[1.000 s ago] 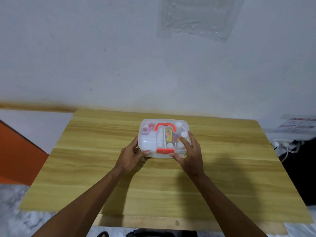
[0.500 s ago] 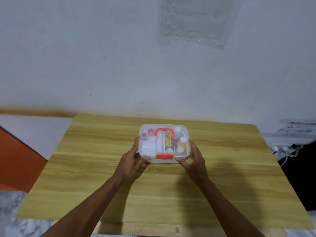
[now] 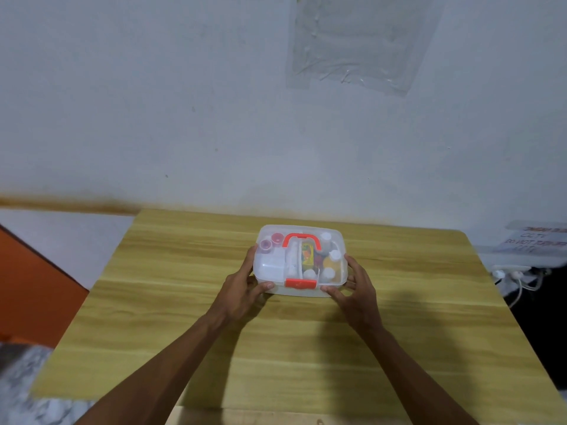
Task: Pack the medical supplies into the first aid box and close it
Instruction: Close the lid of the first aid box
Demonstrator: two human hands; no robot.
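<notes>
Left hand [image 3: 242, 289]: you grasp the first aid box [image 3: 300, 260] at its left end.
Right hand [image 3: 357, 291]: you grasp its right end.
Box: lid on, red latch [image 3: 300, 283] facing you, near the table's [image 3: 184, 302] far edge.

two bare forearms [image 3: 171, 360], no sleeves, left hand [image 3: 242, 291], right hand [image 3: 357, 294]

First aid box [image 3: 299, 262]: translucent white plastic, lid down, red handle [image 3: 302, 242] flat on lid, red latch [image 3: 300, 283] at near edge. Flat on worktop [image 3: 184, 302], between fingers [image 3: 252, 256]. Inside: small white-capped bottles [image 3: 329, 265], pink-capped jars [image 3: 270, 242], colourful packet [image 3: 306, 256].
</notes>
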